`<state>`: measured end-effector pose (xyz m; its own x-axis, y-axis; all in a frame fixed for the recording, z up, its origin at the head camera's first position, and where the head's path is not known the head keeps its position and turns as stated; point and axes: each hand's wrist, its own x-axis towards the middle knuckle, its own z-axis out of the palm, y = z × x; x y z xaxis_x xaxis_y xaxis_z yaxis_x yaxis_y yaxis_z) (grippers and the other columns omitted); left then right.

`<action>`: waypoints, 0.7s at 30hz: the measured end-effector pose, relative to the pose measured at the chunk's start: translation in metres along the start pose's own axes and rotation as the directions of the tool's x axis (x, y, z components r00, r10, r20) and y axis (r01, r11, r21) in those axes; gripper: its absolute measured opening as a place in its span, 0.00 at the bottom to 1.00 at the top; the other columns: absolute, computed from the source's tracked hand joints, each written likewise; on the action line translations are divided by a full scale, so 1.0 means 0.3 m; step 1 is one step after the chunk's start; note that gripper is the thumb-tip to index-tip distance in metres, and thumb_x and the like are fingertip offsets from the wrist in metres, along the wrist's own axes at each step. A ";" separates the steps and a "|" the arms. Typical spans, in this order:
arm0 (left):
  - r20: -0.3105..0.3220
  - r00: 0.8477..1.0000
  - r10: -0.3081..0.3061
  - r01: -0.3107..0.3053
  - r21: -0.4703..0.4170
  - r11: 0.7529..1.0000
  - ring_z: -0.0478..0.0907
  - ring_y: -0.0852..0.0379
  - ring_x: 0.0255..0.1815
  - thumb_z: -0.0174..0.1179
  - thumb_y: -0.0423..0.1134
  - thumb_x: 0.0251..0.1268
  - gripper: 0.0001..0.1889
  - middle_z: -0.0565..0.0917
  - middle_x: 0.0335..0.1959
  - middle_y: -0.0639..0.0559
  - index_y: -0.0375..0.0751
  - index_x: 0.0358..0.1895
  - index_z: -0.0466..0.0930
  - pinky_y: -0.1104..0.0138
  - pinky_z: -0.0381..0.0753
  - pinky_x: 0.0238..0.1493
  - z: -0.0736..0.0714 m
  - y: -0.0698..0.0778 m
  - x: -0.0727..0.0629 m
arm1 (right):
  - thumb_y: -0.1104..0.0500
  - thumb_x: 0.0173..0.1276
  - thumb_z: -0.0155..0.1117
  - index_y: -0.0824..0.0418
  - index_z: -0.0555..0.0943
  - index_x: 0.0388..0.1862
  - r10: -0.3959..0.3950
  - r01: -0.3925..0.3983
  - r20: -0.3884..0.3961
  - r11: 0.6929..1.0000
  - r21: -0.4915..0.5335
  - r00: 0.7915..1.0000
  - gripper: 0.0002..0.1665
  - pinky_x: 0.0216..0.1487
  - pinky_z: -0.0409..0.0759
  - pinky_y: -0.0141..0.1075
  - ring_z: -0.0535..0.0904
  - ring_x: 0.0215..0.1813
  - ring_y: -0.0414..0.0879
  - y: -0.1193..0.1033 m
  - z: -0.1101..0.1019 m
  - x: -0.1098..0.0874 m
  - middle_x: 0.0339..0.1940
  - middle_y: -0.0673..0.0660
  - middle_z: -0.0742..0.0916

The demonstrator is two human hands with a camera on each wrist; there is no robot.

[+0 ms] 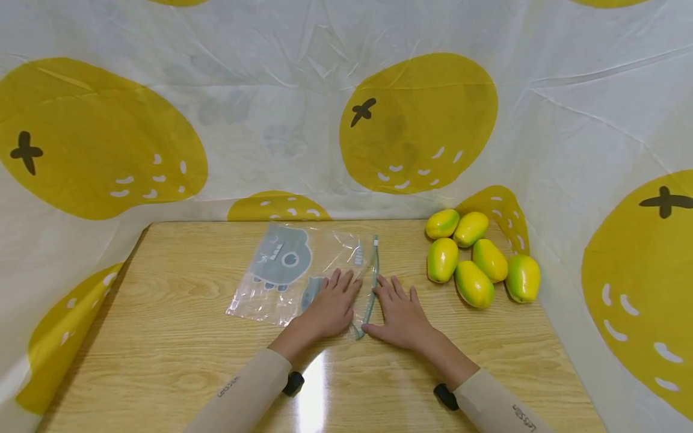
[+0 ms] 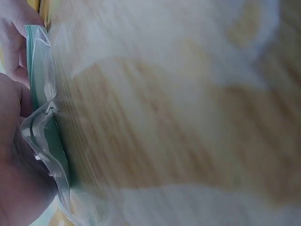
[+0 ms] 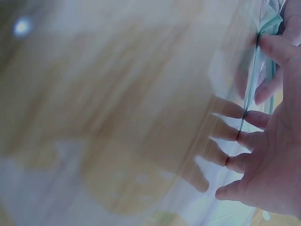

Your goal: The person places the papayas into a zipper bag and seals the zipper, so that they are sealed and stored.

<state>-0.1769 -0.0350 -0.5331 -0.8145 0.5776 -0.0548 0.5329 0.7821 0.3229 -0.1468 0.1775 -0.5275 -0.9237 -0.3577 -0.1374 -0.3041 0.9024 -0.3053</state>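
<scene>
A clear zip bag (image 1: 337, 252) with blue-grey cartoon prints lies flat on the wooden table. Its green zip strip (image 1: 376, 264) runs along the right side, with a white slider at the far end. My left hand (image 1: 331, 304) rests on the bag just left of the strip, fingers spread and mostly straight. On the other side, my right hand (image 1: 400, 316) touches the strip with its fingertips, the thumb near its close end. In the right wrist view, the fingertips (image 3: 235, 163) meet the tabletop, and the green strip (image 3: 256, 61) stands raised by the thumb.
Several yellow-green mangoes (image 1: 472, 284) sit in a group at the table's right rear. The wooden table (image 1: 178, 282) ends against a hanging white sheet (image 1: 260, 138) printed with large yellow fruit, at the back and both sides.
</scene>
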 end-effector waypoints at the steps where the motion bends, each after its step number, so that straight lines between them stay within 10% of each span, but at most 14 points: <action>1: 0.000 1.000 -0.002 0.002 0.007 1.000 0.48 0.31 0.84 0.48 0.40 0.75 0.33 0.56 0.84 0.37 0.41 0.82 0.58 0.37 0.54 0.79 -0.001 0.001 -0.001 | 0.26 0.64 0.64 0.59 0.66 0.78 -0.001 0.001 -0.002 1.000 0.000 1.000 0.55 0.75 0.46 0.76 0.47 0.86 0.65 0.000 0.000 0.000 0.87 0.59 0.57; 21: -0.044 0.993 -0.105 0.103 -0.043 0.994 0.49 0.35 0.84 0.54 0.49 0.71 0.40 0.54 0.83 0.32 0.25 0.78 0.57 0.43 0.58 0.80 0.011 -0.020 -0.022 | 0.25 0.63 0.64 0.57 0.66 0.78 0.016 -0.016 -0.004 1.000 -0.012 1.000 0.55 0.75 0.47 0.77 0.49 0.86 0.63 0.008 0.005 -0.001 0.87 0.57 0.57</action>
<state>-0.1738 -0.0426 -0.5379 -0.8753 0.4813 -0.0473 0.4356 0.8269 0.3556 -0.1469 0.1793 -0.5294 -0.9295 -0.3419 -0.1381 -0.2917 0.9109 -0.2919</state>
